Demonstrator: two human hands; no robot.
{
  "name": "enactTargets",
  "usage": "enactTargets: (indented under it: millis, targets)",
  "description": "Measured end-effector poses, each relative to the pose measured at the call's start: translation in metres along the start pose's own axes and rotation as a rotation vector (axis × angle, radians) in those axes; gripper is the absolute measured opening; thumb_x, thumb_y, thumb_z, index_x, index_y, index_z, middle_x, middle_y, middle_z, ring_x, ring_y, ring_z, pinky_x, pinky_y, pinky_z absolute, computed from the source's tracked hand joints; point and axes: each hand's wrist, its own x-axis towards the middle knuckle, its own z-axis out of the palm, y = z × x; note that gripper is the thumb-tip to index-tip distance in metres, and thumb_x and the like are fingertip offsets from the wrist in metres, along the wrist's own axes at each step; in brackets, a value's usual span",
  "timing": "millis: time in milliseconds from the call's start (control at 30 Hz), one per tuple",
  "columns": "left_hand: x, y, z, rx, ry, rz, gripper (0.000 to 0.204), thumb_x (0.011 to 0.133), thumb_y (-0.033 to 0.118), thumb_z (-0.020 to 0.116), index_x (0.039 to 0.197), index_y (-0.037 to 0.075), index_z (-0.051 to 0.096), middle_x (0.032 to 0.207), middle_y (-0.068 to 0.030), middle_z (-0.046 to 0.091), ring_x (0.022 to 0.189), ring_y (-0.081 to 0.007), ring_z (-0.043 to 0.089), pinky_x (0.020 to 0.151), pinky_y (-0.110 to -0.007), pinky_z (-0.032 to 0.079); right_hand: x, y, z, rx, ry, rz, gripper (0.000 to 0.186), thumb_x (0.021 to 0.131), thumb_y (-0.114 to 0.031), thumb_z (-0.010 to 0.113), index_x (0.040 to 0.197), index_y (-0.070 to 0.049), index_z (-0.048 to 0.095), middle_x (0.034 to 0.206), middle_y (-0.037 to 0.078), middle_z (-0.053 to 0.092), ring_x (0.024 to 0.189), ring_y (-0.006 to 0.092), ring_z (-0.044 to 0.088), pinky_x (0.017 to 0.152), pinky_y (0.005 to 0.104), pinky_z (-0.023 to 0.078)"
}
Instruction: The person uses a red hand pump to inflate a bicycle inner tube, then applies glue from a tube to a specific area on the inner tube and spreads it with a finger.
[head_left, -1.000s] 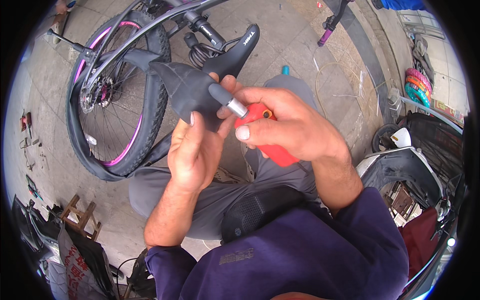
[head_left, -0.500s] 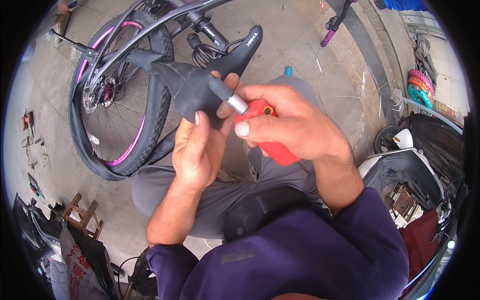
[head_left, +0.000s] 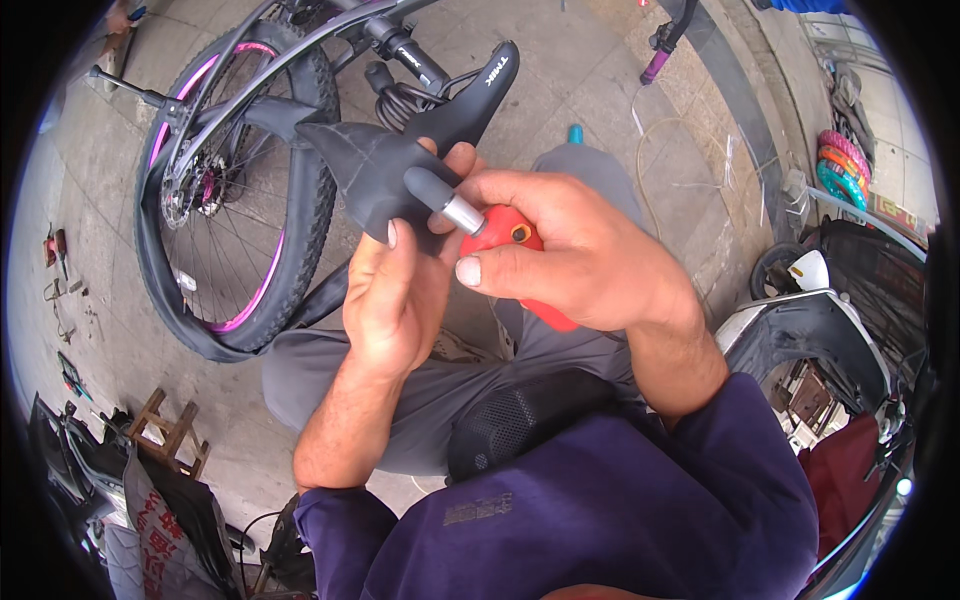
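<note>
One red tool (head_left: 497, 231) in right hand (head_left: 595, 250), container (head_left: 835, 325) holding oddments (head_left: 808, 394)

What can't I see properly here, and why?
In the head view:
Part of the red rounded tool: right hand covers it.
Parts of the left hand's fingers: behind the dark rubber tube.
Rest of the black bar with the purple grip: cut off by the upper edge.
Small red tool on grey floor: too tiny to identify.
</note>
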Motion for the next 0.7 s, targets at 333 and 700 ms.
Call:
enactTargets:
  millis: [333, 700]
  targets:
    - [0.0, -0.002, 0.0, 0.06, -0.011, 0.053, 0.057, 0.113, 0.03, 0.04, 0.161, 0.001, 0.027, 0.16, -0.0203, 0.04, 0.153, -0.0349, 0.031, 0.125, -0.055, 0.025, -0.003, -0.006, -0.004, 0.353, -0.06, 0.151, 0.029, 0.091, -0.025, 0.07, 0.09, 0.004, 0.065, 0.074, 0.005, 0.063, 0.067, 0.0131, 0.059, 0.06, 0.0316, 0.045]
    - [0.0, -0.004, -0.001, 0.169, 0.01, 0.063, 0.058, 0.113, 0.03, 0.04, 0.161, 0.001, 0.027, 0.161, -0.0214, 0.038, 0.152, -0.0361, 0.034, 0.123, -0.055, 0.029, 0.0, -0.014, -0.006, 0.438, -0.086, 0.206, 0.03, 0.091, -0.025, 0.07, 0.098, 0.004, 0.068, 0.078, 0.005, 0.065, 0.074, 0.0118, 0.063, 0.064, 0.0303, 0.048]
